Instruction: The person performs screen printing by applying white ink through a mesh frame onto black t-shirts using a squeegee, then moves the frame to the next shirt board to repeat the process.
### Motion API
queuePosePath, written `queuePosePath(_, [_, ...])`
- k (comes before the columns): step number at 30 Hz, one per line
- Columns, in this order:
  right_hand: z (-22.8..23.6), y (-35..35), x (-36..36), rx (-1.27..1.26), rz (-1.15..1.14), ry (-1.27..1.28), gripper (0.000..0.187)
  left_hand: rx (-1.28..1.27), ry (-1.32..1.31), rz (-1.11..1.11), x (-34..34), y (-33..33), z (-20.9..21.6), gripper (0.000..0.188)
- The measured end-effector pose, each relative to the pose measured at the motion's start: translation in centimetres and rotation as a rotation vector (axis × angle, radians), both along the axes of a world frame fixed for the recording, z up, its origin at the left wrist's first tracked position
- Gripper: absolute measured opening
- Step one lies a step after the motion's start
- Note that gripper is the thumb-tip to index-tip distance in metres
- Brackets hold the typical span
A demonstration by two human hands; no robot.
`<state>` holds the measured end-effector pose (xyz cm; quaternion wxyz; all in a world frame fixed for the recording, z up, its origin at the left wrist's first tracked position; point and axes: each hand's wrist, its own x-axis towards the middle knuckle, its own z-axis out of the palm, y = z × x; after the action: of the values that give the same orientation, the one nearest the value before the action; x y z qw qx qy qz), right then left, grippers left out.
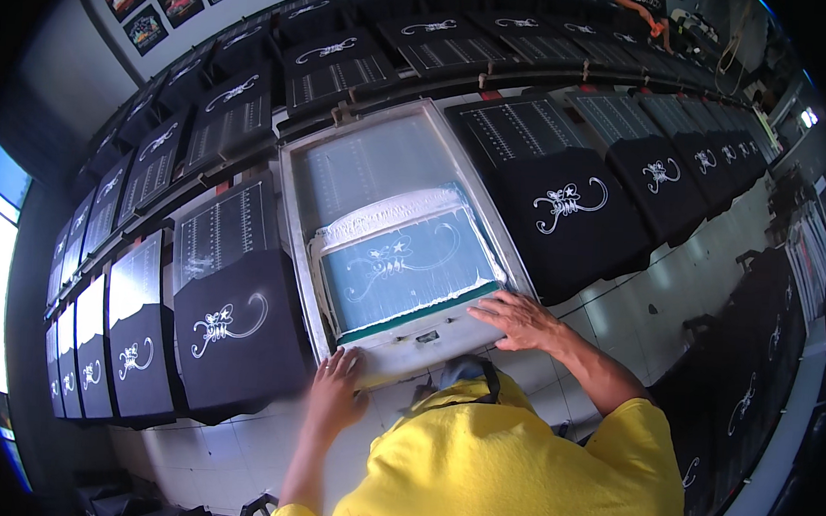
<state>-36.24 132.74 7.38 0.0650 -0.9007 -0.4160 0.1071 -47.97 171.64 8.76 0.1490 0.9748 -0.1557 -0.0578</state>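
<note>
A silk-screen printing frame point(296, 216) lies over a dark fabric piece in the middle. Its mesh shows a blue-green panel with a floral scroll design point(389, 268), and thick white ink point(392, 210) is banked along the panel's far side. My left hand point(333, 389) grips the frame's near left corner, fingers over the edge and thumb on the near side. Stretched out and slightly spread, the fingers of my right hand point(520, 322) rest on the near right corner. What lies beneath the screen is mostly hidden.
Dark fabric pieces with white scroll prints lie on sloping boards at left point(231, 342) and right point(574, 215). Further rows stand behind a rail point(483, 79). A person point(645, 10) is at the far right. Tiled floor point(615, 329) shows in front. Framed pictures point(179, 3) hang on the wall.
</note>
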Motion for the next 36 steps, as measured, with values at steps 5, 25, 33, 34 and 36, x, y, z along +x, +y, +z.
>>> queuePosePath(5, [2.8, 1.8, 2.2, 0.089, 0.009, 0.05, 0.073, -0.045, -0.005, 0.114, 2.6, -0.7, 0.3, 0.054])
queuePosePath(25, [3.0, 1.1, 0.2, 0.173, -0.127, -0.109, 0.022, 0.001, -0.131, 0.166, 2.2, -2.1, -1.7, 0.035])
queuePosePath(33, [-0.1, 2.0, 3.8, 0.193, -0.115, -0.266, 0.02, 0.093, -0.313, 0.12, 5.2, -0.9, -4.3, 0.043])
queuePosePath(34, [-0.1, 2.4, 4.8, 0.188, -0.117, -0.264, 0.02, 0.093, -0.315, 0.12, 6.0, -0.6, -4.3, 0.042])
queuePosePath(36, [-0.1, 3.2, 6.9, 0.179, -0.117, -0.261, 0.02, 0.084, -0.329, 0.111, 8.2, 0.3, -4.5, 0.037])
